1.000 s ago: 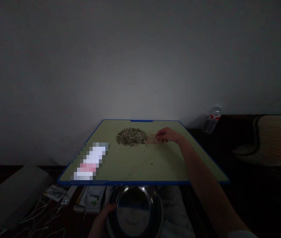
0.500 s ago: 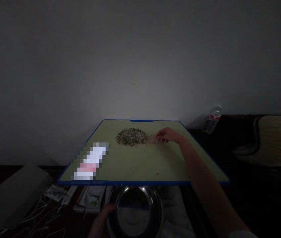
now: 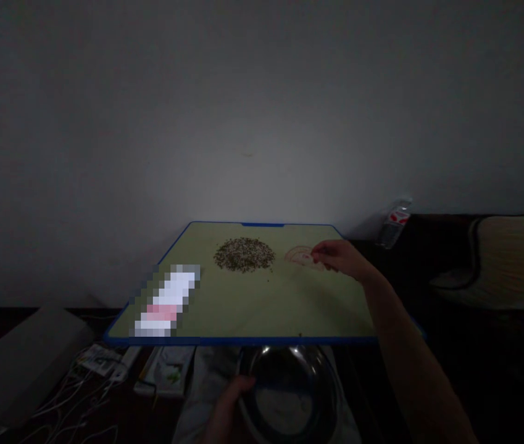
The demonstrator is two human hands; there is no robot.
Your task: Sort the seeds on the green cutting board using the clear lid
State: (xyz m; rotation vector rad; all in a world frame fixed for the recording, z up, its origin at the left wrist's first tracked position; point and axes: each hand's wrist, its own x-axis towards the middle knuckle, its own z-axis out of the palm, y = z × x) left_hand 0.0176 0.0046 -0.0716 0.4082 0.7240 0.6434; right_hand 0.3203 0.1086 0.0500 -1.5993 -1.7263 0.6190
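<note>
A pile of small dark grains (image 3: 244, 254) lies near the far edge of a pale green board with a blue rim (image 3: 243, 340). My right hand (image 3: 338, 258) reaches over the board to the right of the pile, fingers pinched on a thin clear plastic piece with red marks (image 3: 299, 255) that rests on the board. Below the board's near edge, my left hand (image 3: 228, 412) grips the left rim of a shiny metal bowl (image 3: 293, 394). The scene is dim.
A blurred white and pink patch (image 3: 166, 301) lies on the board's left side. White cables and small devices (image 3: 99, 370) clutter the floor at lower left. A plastic water bottle (image 3: 394, 223) stands at the right, beside a pale cushion (image 3: 511, 259). A plain wall rises behind.
My right hand has drawn the clear plastic piece to the right, away from the grain pile. My left hand has shifted the metal bowl to the right under the board's near edge.
</note>
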